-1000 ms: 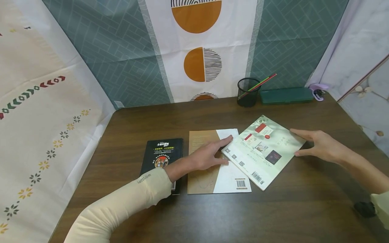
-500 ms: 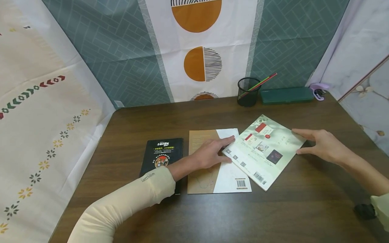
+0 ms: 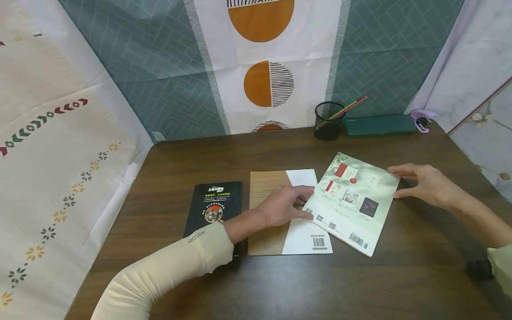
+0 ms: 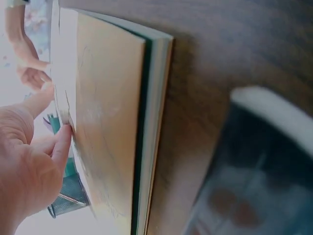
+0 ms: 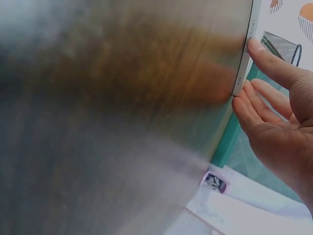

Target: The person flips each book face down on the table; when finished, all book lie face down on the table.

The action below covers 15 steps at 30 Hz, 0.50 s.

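Note:
A light green paperback book (image 3: 352, 200) lies face down and tilted, its left corner over the brown-and-white book (image 3: 269, 240). My left hand (image 3: 280, 206) touches its left edge, thumb and fingers spread. My right hand (image 3: 428, 184) is at the opposite edge; in the right wrist view, fingertips of the right hand (image 5: 279, 98) touch the narrow white spine (image 5: 247, 54). Layered page edges under the brown cover (image 4: 107, 98) show in the left wrist view. Left of it lies a black book (image 3: 208, 200), partly hidden by my left forearm.
Along the back of the wooden table (image 3: 192, 160) stand a black mesh pen cup (image 3: 328, 126) with pencils (image 3: 348, 108) and a dark green case (image 3: 380, 126). A lilac object (image 3: 422, 120) sits at the far right corner. Fabric hangs behind and at the sides.
The light green book has turned to a steeper angle, its lower end swinging right. Both hands have moved slightly along with its edges. The other books stay put.

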{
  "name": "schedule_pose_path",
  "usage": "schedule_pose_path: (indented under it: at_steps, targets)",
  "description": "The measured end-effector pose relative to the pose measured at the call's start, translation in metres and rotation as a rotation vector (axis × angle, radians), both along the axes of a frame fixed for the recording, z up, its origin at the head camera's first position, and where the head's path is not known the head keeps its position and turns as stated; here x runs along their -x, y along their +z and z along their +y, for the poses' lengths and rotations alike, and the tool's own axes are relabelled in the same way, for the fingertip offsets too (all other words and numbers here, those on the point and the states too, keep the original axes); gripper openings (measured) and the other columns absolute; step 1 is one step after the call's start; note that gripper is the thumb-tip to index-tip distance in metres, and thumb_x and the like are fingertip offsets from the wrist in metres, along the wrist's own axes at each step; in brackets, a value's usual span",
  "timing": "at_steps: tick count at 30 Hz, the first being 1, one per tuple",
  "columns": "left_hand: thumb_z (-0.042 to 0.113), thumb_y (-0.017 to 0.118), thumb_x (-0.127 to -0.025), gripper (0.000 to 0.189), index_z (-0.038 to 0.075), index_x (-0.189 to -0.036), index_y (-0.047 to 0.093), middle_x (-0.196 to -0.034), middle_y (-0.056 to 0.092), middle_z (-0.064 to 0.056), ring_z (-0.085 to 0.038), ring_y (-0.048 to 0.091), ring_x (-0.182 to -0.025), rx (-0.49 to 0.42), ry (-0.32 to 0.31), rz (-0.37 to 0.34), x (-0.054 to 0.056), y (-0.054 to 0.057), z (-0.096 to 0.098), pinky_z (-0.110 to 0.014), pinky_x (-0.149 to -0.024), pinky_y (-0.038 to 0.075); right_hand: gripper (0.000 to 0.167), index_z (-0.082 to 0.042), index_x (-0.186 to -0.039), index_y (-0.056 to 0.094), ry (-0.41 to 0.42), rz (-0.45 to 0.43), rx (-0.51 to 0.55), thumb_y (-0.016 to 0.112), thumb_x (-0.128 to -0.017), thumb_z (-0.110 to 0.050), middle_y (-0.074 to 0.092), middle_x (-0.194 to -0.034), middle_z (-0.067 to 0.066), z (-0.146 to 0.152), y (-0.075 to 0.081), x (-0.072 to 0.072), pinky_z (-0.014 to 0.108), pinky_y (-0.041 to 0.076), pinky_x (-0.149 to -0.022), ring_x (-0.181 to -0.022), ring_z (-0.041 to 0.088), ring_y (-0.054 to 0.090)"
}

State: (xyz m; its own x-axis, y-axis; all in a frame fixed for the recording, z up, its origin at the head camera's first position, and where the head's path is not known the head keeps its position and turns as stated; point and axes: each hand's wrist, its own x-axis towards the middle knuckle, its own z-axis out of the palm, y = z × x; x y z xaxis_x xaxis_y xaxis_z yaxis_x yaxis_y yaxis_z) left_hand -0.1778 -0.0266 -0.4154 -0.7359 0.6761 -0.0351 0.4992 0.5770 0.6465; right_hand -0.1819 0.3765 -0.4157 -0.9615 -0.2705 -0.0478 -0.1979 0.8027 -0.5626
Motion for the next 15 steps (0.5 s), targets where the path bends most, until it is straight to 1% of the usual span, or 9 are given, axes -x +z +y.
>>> schedule_pose_path:
  at_steps: [4, 7, 8, 10, 13, 15]
  targets:
    - [0.02, 0.091, -0.087, 0.073, 0.007, -0.151, 0.059, -0.126, 0.076, 0.001, -0.001, 0.071, -0.102, -0.016, 0.057, 0.011, -0.0028, 0.0006, 0.0022, -0.013, -0.089, 0.053, 0.075, 0.009, -0.146, 0.055, 0.009, -0.004, 0.004, 0.092, -0.085, -0.013, 0.052, -0.146, 0.039, 0.0016, -0.0002, 0.0031, 0.072, 0.044, -0.101, -0.131, 0.062, 0.051]
    - [0.023, 0.092, -0.086, 0.067, 0.007, -0.145, 0.064, -0.114, 0.076, 0.004, -0.002, 0.068, -0.093, -0.011, 0.078, 0.049, -0.004, 0.0001, 0.002, -0.013, -0.084, 0.052, 0.075, 0.009, -0.147, 0.054, 0.014, -0.009, 0.007, 0.091, -0.085, -0.012, 0.052, -0.146, 0.039, 0.0019, -0.0007, 0.0044, 0.072, 0.044, -0.101, -0.131, 0.062, 0.05]
    - [0.024, 0.093, -0.085, 0.065, 0.007, -0.142, 0.066, -0.111, 0.074, 0.004, -0.003, 0.066, -0.093, -0.001, 0.075, 0.061, -0.0044, -0.0004, 0.0016, -0.013, -0.083, 0.051, 0.075, 0.009, -0.147, 0.054, 0.015, -0.01, 0.008, 0.091, -0.085, -0.012, 0.052, -0.147, 0.039, 0.002, -0.0008, 0.0047, 0.072, 0.044, -0.102, -0.132, 0.062, 0.05]
    - [0.028, 0.094, -0.084, 0.065, 0.007, -0.139, 0.067, -0.109, 0.069, 0.004, -0.006, 0.061, -0.094, 0.033, 0.048, 0.083, -0.0054, -0.0017, 0.0011, -0.014, -0.083, 0.05, 0.075, 0.009, -0.147, 0.054, 0.014, -0.014, 0.01, 0.091, -0.085, -0.012, 0.052, -0.147, 0.039, 0.0024, -0.0011, 0.0052, 0.072, 0.044, -0.102, -0.132, 0.062, 0.05]
    - [0.034, 0.095, -0.081, 0.073, 0.007, -0.142, 0.064, -0.115, 0.064, 0.001, -0.009, 0.057, -0.1, 0.072, -0.002, 0.091, -0.0068, -0.0038, 0.0014, -0.016, -0.085, 0.048, 0.076, 0.009, -0.146, 0.054, 0.008, -0.017, 0.014, 0.092, -0.085, -0.012, 0.052, -0.146, 0.039, 0.0036, -0.0013, 0.0057, 0.073, 0.044, -0.102, -0.132, 0.062, 0.05]
    - [0.036, 0.096, -0.081, 0.08, 0.007, -0.146, 0.06, -0.12, 0.062, 0.0, -0.009, 0.056, -0.103, 0.086, -0.02, 0.085, -0.0076, -0.0045, 0.0025, -0.017, -0.087, 0.048, 0.075, 0.009, -0.146, 0.054, 0.004, -0.017, 0.016, 0.092, -0.084, -0.012, 0.052, -0.146, 0.038, 0.0044, -0.0013, 0.0059, 0.074, 0.043, -0.102, -0.131, 0.061, 0.05]
